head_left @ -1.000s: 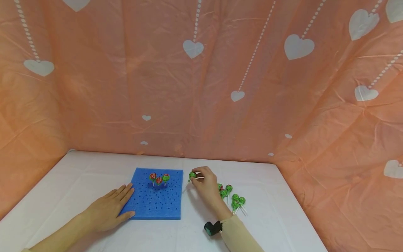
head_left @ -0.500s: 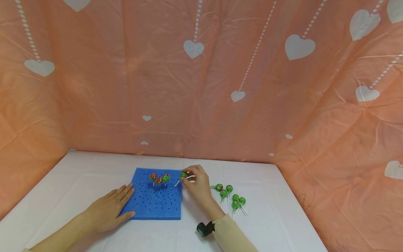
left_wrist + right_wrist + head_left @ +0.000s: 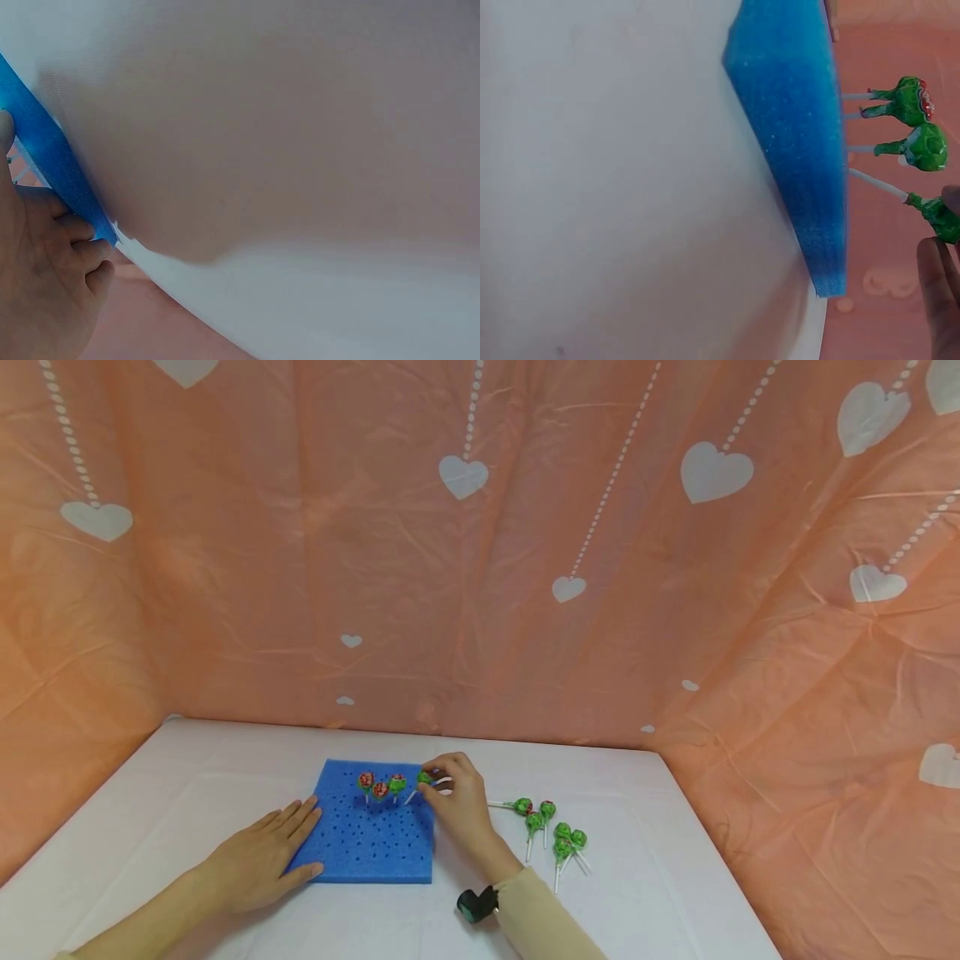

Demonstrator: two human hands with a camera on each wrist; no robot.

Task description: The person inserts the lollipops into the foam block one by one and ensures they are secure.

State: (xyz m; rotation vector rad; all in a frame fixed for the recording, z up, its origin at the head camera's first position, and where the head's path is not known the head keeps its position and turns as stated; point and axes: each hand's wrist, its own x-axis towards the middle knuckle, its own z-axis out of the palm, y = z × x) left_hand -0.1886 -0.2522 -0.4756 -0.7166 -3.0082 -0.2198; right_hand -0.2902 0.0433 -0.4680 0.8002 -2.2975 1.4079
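Observation:
My left hand [image 3: 255, 864] lies flat with straight fingers over the left edge of a blue foam board [image 3: 375, 847] dotted with small holes. In the left wrist view its fingers [image 3: 90, 251] rest along the foam's edge. My right hand [image 3: 461, 802] pinches a green-wrapped lollipop [image 3: 424, 777] by its head, above the board's right part. The stick slants down to the left, its tip right at the foam surface in the right wrist view. Just left of it, a green lollipop [image 3: 397, 784] and two red-and-green lollipops [image 3: 366, 781] stand upright in the foam.
Several more green lollipops [image 3: 562, 847] lie loose on the white tabletop [image 3: 637, 860], to the right of my right hand. A small black wrist device [image 3: 477, 905] is strapped at my right sleeve. An orange curtain [image 3: 495, 677] with white hearts hangs behind the table.
My right hand has carried the lollipop leftward, from beside the board to over its right part. Loose lollipops behind the hand have come into fuller view. My left hand stays put.

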